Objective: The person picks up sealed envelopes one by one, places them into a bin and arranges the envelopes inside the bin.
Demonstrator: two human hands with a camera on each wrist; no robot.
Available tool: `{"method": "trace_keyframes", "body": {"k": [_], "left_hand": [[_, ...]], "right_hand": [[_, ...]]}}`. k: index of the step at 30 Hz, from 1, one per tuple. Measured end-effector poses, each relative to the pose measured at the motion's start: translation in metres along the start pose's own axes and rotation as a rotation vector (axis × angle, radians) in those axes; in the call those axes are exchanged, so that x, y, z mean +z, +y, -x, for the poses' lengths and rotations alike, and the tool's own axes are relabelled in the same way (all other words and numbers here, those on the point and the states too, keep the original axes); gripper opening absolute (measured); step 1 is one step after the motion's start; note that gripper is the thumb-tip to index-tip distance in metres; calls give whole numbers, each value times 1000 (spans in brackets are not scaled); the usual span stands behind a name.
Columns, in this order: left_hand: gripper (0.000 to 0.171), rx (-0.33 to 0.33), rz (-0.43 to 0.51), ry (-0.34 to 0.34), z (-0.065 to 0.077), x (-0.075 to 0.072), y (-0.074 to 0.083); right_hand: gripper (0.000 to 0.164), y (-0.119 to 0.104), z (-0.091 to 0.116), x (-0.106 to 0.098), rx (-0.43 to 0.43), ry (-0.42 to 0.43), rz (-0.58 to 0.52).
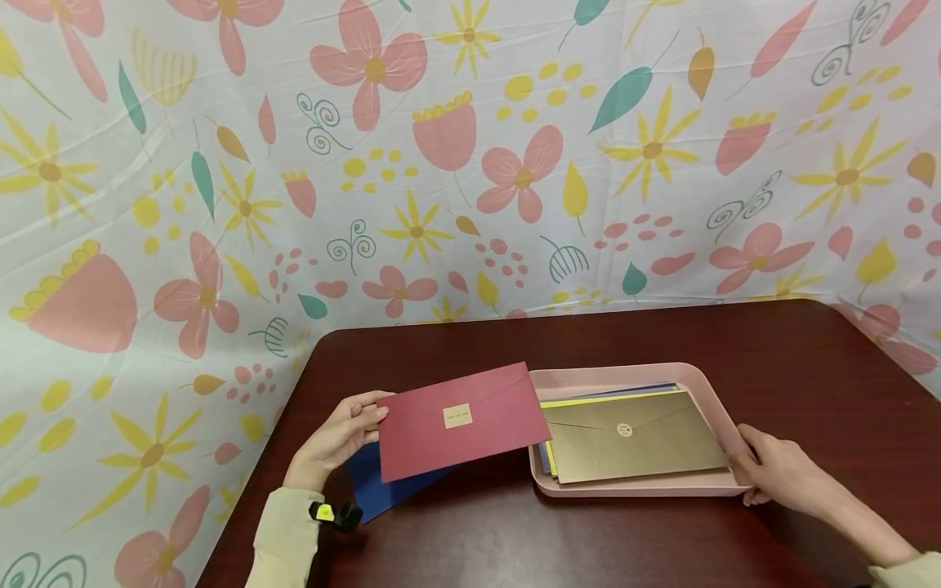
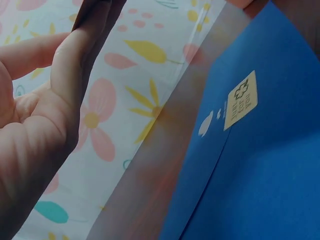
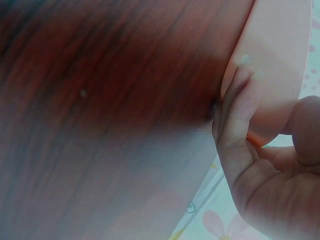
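My left hand (image 1: 340, 437) pinches a red envelope (image 1: 470, 445) by its left edge, holding it tilted above the table, its right end reaching the tray's left rim. Beneath it a blue envelope (image 1: 378, 490) lies on the table, partly covered; its tan sticker (image 2: 241, 100) shows in the left wrist view. My right hand (image 1: 782, 469) grips the right front corner of a pink tray (image 1: 706, 392), thumb over the rim and fingers on the outer wall (image 3: 275, 75). In the tray a gold envelope (image 1: 639, 449) with a round sticker lies on top of yellow and blue ones, mostly hidden.
The dark reddish-brown table (image 1: 603, 539) has its left edge close to the left forearm. A white cloth (image 1: 456, 204) printed with flowers hangs behind the table and along its left side. A black wrist strap (image 1: 338, 516) circles the left wrist.
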State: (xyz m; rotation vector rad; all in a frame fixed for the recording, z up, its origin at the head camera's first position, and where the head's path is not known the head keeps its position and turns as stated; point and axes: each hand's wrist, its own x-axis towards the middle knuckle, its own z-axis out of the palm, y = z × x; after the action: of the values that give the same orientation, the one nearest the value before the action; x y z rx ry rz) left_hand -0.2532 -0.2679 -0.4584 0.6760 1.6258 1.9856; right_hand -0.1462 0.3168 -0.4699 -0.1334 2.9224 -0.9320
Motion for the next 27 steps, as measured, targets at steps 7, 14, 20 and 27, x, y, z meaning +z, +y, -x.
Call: {"method": "trace_keyframes", "body": {"k": [7,14,20,27], "left_hand": [[36,-46,60,37,-12,12,-1],[30,-123,105,109,-20,31,9],[27,-113,148,92,-31,44,10],[26,-121,209,79,-46,56,5]], "right_hand": [[5,0,1,0,5,2,-9],[7,1,0,0,4,-9,-20],[8,-1,0,-1,6,-11,-23],[8,-2,0,-1,5,-16,-29]]}}
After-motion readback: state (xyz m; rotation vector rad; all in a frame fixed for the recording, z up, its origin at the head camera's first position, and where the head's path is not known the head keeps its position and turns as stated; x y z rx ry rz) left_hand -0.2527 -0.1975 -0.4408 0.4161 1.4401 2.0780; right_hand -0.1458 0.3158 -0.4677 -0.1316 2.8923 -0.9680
